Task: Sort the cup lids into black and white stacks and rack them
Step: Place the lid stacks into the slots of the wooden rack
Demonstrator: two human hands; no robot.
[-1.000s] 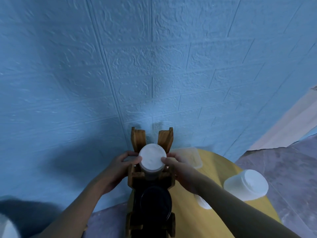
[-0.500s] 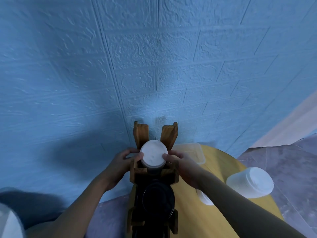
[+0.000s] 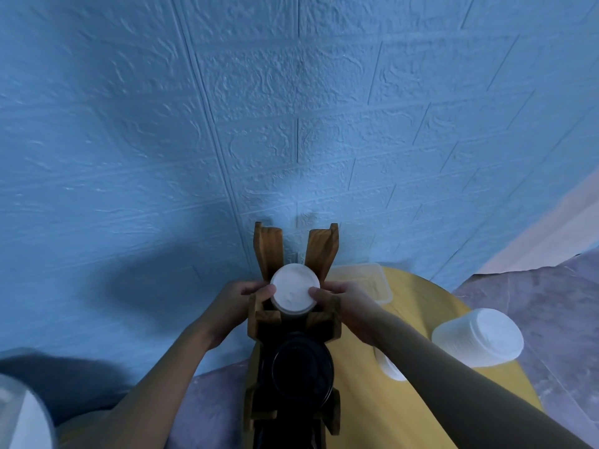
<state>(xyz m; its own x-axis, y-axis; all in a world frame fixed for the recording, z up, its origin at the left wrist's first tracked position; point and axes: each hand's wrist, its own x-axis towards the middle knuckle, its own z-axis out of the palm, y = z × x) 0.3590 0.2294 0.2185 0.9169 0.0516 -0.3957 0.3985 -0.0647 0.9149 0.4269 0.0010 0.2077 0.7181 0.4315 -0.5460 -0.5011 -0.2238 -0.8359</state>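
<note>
A wooden rack (image 3: 263, 322) stands on the round yellow table (image 3: 382, 413) against the blue wall. A stack of white lids (image 3: 294, 292) sits in its far slot, between the tall wooden posts. My left hand (image 3: 238, 303) grips the stack from the left, thumb on its rim. From the right my right hand (image 3: 343, 303) pinches the same stack. A stack of black lids (image 3: 303, 367) fills the near slot of the rack.
A second stack of white lids (image 3: 479, 340) lies on its side at the table's right edge. A single white lid (image 3: 389, 367) lies beside my right forearm. A clear plastic container (image 3: 366, 280) sits at the back by the wall.
Both hands keep hold of the white stack in the rack's far slot; it has settled slightly lower. The view shifts a little.
</note>
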